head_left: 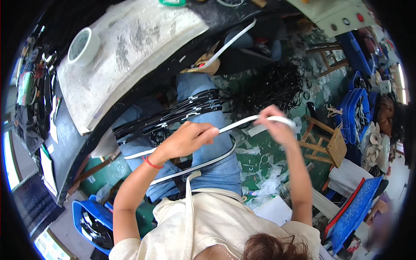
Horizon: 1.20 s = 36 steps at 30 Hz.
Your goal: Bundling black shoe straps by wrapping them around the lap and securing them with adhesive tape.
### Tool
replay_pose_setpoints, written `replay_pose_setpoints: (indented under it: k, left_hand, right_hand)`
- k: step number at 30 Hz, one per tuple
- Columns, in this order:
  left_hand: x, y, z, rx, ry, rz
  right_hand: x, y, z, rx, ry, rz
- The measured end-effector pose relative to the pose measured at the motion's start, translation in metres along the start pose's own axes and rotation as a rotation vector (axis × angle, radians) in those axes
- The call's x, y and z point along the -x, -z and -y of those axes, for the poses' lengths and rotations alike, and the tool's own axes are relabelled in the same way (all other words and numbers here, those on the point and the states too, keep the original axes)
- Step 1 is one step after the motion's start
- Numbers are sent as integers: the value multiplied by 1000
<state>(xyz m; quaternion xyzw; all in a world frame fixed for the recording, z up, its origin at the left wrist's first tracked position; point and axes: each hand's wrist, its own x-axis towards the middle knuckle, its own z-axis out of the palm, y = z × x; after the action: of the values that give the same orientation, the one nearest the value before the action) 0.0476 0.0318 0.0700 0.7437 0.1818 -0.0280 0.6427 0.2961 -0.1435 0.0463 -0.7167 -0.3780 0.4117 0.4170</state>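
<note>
Now both hands are up over the jeans-clad lap (216,143), stretching a white strip (242,123) between them: left hand (188,138) pinching one stretch, right hand (277,125) clenched round the looped end. Black straps (169,115) lie across the lap, just beyond the left hand.

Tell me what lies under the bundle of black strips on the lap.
The bundle of black strips rests across the person's blue jeans. A white strip runs below it. Whatever sits directly beneath the bundle stays hidden.
</note>
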Motion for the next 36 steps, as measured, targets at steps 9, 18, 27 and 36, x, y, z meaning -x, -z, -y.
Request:
replay_pose_setpoints:
  k: [9,18,27,36]
  left_hand:
    - [6,50,-26,-814,-57,-256]
    - [86,65,139,-1174,426,-297]
    - [98,51,22,-385,16,-449]
    - [189,84,-25,449,358,273]
  right_hand:
    - [42,127,217,323,612,-568]
    - [45,148,251,635,710,-814]
    - [40,94,344,608,992,-426]
    - [9,63,214,504,303,47]
